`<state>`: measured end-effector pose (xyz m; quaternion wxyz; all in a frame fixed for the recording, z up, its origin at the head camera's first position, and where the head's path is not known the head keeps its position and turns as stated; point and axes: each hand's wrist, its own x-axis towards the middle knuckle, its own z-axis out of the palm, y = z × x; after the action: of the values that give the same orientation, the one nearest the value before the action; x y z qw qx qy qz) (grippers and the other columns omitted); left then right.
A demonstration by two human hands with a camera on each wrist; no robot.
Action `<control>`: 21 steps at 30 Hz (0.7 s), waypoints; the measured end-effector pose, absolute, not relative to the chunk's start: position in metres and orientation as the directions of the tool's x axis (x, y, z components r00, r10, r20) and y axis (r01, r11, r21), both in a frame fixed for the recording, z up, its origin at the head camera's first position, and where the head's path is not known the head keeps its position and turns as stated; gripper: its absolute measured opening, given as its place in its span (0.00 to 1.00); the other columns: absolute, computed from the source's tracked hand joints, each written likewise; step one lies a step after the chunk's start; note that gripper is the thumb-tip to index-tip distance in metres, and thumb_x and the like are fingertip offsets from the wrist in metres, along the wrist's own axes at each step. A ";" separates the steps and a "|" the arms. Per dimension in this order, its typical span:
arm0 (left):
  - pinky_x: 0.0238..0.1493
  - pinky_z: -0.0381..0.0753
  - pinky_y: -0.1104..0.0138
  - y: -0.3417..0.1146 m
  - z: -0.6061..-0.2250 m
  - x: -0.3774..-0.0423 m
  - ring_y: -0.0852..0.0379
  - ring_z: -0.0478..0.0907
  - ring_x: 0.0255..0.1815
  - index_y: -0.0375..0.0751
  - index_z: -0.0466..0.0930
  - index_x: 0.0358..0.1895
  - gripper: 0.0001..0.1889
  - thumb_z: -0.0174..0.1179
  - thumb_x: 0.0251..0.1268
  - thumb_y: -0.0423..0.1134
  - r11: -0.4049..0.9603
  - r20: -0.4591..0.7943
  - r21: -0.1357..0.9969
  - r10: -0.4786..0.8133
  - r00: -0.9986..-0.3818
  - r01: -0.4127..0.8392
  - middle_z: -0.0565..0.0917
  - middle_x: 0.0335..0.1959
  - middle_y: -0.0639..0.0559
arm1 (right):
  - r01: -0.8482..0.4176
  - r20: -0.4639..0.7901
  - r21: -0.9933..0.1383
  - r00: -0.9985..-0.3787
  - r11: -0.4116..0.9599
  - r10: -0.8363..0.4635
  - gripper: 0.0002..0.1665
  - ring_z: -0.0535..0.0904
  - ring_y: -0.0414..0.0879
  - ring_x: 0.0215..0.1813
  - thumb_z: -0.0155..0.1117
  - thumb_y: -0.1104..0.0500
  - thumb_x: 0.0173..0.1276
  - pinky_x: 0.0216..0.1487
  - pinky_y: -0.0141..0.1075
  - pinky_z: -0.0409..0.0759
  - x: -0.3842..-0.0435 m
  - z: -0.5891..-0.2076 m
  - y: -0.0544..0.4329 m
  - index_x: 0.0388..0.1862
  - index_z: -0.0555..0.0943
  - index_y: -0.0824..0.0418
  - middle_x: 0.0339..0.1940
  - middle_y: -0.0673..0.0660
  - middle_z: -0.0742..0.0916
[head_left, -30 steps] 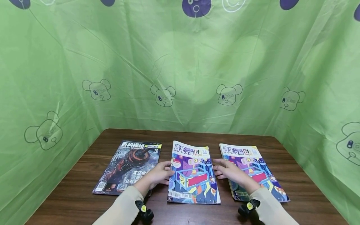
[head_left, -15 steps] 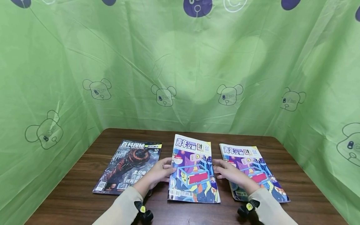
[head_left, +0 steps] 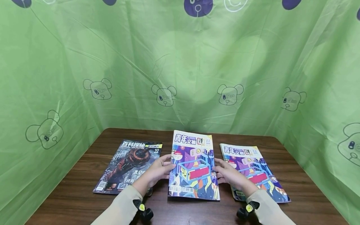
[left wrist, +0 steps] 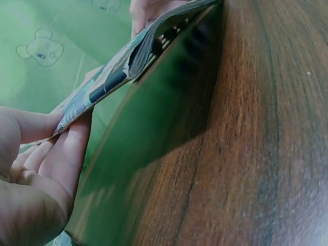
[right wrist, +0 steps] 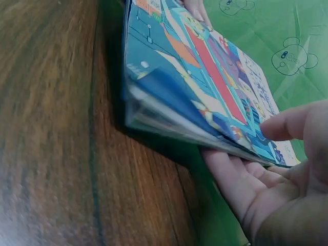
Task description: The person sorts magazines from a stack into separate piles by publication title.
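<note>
A colourful magazine (head_left: 194, 168) with a purple and blue cover is held between the two hands, its far end raised above the table. My left hand (head_left: 157, 172) pinches its left edge, thumb on the cover and fingers beneath, as the left wrist view shows on the magazine (left wrist: 110, 77). On the opposite edge, my right hand (head_left: 229, 173) grips with the thumb over the cover and the fingers under it. In the right wrist view, the pages of the magazine (right wrist: 195, 82) fan slightly apart at the near corner.
To the left lies a dark magazine (head_left: 129, 165) with a red and black machine on its cover. On the right, partly behind the right forearm, lies a magazine (head_left: 264, 172) with a matching purple cover. A green curtain (head_left: 180, 68) surrounds the brown wooden table (head_left: 92, 147).
The middle magazine has come up off the table, far end first, and then its near edge too. Both hands have risen slightly with it. The two side magazines stay put.
</note>
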<state>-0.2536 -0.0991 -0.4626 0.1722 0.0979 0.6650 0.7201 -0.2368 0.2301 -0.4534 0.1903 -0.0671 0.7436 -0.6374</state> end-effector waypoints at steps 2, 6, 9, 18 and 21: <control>0.38 0.88 0.59 -0.099 -0.463 -0.253 0.46 0.87 0.40 0.33 0.59 0.75 0.33 0.62 0.70 0.34 -0.060 -0.091 0.991 0.376 -0.922 -0.122 0.84 0.53 0.36 | 0.134 -0.186 -0.977 -0.915 0.166 -0.357 0.46 0.85 0.54 0.45 0.56 0.59 0.75 0.44 0.46 0.86 -0.237 -0.454 0.230 0.80 0.42 0.68 0.54 0.65 0.83; 0.39 0.88 0.59 -0.099 -0.464 -0.254 0.46 0.86 0.41 0.34 0.58 0.76 0.34 0.62 0.71 0.36 -0.071 -0.099 0.988 0.370 -0.924 -0.135 0.84 0.54 0.37 | 0.121 -0.167 -0.983 -0.901 0.138 -0.401 0.54 0.85 0.57 0.47 0.61 0.62 0.72 0.43 0.48 0.87 -0.235 -0.453 0.230 0.82 0.35 0.64 0.56 0.66 0.82; 0.40 0.87 0.59 -0.098 -0.464 -0.255 0.46 0.86 0.42 0.35 0.58 0.76 0.34 0.62 0.71 0.36 -0.077 -0.102 0.987 0.360 -0.928 -0.138 0.83 0.55 0.37 | 0.122 -0.155 -0.987 -0.887 0.103 -0.436 0.57 0.84 0.58 0.49 0.61 0.64 0.71 0.46 0.51 0.86 -0.233 -0.453 0.231 0.82 0.31 0.61 0.60 0.69 0.80; 0.39 0.87 0.61 -0.094 -0.464 -0.254 0.49 0.85 0.41 0.33 0.56 0.77 0.36 0.61 0.71 0.37 -0.070 -0.106 0.988 0.348 -0.931 -0.139 0.80 0.58 0.38 | 0.147 -0.155 -0.988 -0.893 0.051 -0.422 0.52 0.83 0.58 0.54 0.59 0.64 0.74 0.53 0.52 0.84 -0.234 -0.450 0.238 0.83 0.36 0.59 0.65 0.69 0.77; 0.39 0.87 0.61 -0.092 -0.463 -0.254 0.50 0.85 0.41 0.33 0.56 0.77 0.35 0.60 0.71 0.36 -0.070 -0.105 0.988 0.347 -0.932 -0.137 0.80 0.58 0.38 | 0.160 -0.169 -0.985 -0.898 0.057 -0.406 0.50 0.83 0.57 0.53 0.60 0.62 0.74 0.52 0.51 0.84 -0.235 -0.450 0.239 0.82 0.39 0.60 0.64 0.68 0.78</control>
<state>-0.2543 -0.0921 -0.4628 0.1667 0.0794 0.6614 0.7270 -0.2348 0.2389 -0.4501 0.2079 -0.0884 0.6966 -0.6809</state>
